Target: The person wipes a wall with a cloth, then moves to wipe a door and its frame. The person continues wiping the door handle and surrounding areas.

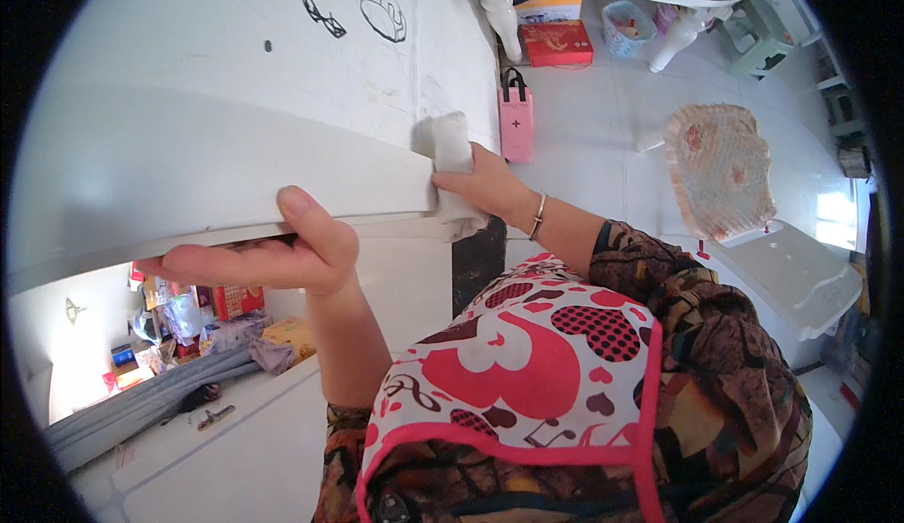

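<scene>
A white door-like panel (233, 163) stretches across the left half of the view. My left hand (296, 247) holds its near edge, the thumb on the face and the fingers stretched along the edge. With my right hand (494, 180) I grip a whitish cloth (452, 145), which is folded around the panel's narrow right end. Part of the cloth hangs below that end. Behind the panel, a white wall (452, 50) carries black scribbled drawings (383, 16).
A pink bag (517, 124) stands on the tiled floor (575, 131) by the wall. Beyond are a red box (558, 44), a small bin (627, 29) and a white table leg (674, 46). A chair with a frilled cushion (724, 170) is at right. Packages (236, 329) crowd the lower left.
</scene>
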`<state>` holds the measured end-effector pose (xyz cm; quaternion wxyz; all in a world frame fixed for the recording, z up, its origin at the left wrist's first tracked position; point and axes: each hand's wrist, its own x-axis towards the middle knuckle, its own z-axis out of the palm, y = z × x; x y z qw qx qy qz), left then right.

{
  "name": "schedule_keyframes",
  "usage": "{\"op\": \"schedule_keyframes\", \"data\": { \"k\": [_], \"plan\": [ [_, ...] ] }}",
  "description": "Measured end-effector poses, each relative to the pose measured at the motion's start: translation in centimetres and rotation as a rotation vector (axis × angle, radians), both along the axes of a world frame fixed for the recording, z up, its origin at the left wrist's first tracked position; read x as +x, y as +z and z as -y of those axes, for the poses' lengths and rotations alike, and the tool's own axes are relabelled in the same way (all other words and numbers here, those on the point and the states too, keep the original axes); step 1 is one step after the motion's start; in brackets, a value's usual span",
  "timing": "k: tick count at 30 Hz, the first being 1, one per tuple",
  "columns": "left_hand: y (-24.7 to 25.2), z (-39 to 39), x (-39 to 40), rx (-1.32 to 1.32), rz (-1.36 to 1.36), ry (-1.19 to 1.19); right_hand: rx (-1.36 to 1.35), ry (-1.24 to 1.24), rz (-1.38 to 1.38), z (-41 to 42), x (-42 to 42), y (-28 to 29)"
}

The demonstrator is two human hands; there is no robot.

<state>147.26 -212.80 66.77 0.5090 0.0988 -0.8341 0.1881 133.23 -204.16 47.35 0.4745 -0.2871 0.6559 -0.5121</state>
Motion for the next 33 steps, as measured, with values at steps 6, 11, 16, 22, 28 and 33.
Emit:
{"op": "schedule_keyframes", "data": {
  "k": [6,11,16,22,28,33],
  "plan": [
    [-1.1,-0.1,-0.2,-0.011,-0.060,0.075,-0.448,-0.007,-0.196,-1.8,0.2,8.7],
    [-1.8,-0.2,-0.6,0.089,-0.117,0.004,-0.946,-0.091,-0.455,0.6,1.0,15.7],
    [-1.4,0.7,-1.4,0.022,-0.091,-0.036,-0.517,-0.110,-0.391,0.5,1.5,7.2],
    [-1.3,0.9,-1.1,0.073,-0.106,-0.033,-0.098,-0.020,-0.443,-1.7,1.2,-4.7],
    [-1.2,0.2,-1.0,0.151,-0.046,0.058,-0.802,-0.064,-0.414,0.7,0.7,12.0],
    [-1.6,0.2,-2.0,0.104,-0.077,0.053,-0.546,-0.119,-0.471,0.6,1.9,6.6]
  ]
}}
